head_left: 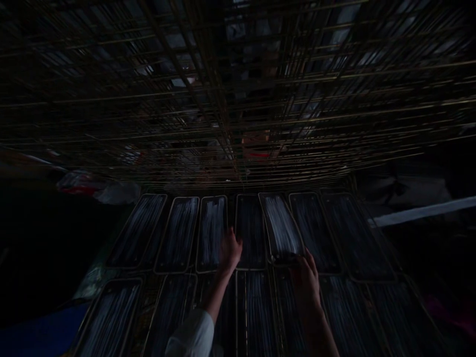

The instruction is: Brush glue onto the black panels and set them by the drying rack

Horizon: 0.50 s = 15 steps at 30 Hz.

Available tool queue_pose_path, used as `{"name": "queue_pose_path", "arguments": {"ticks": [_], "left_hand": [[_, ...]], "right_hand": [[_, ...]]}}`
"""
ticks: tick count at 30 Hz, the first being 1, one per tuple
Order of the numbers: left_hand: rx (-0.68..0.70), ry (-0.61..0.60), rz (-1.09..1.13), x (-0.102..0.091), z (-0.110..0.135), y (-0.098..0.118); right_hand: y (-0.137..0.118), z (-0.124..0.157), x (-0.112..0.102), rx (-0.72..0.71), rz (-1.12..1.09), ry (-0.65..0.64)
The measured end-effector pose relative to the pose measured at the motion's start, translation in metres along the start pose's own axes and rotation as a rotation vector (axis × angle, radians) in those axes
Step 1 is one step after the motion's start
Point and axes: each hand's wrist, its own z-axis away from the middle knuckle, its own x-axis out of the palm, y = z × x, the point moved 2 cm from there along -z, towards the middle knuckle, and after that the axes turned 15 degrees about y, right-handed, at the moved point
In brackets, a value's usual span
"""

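Observation:
In the dim head view, rectangular dark trays with thin pale rims lie in two rows, with whitish streaked strands in them that I cannot name. My right hand (pixel 308 272) is at the near right corner of one tray (pixel 282 228), its fingers closed at the rim. This tray sits slightly askew and looks brighter than those beside it. My left hand (pixel 231 250) hovers over or touches the right edge of another tray (pixel 212 223); its fingers are dark and blurred. Between the hands lies a darker tray (pixel 251 230).
A large rack of thin crossing rods (pixel 238 114) rises behind the trays and spreads overhead. Several more trays (pixel 111 312) form the near row. Plastic bags (pixel 111 191) lie at the left, a blue surface (pixel 44 327) at lower left, and a pale bar (pixel 424 212) at right.

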Motion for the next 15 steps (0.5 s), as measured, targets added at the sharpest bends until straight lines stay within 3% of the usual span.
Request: {"name": "queue_pose_path", "arguments": {"ticks": [6,10,15], "left_hand": [[-0.037,-0.074,-0.001,0.008,-0.017,0.008],[-0.151,-0.077,0.075,0.011,-0.022,0.002],[-0.174,-0.054,0.084,0.006,-0.021,-0.005]], "right_hand": [[0.005,0.001,0.003,0.057,-0.083,0.02],[0.005,0.002,0.007,0.056,-0.098,0.009],[0.0,0.004,0.006,0.04,-0.083,0.025]]}}
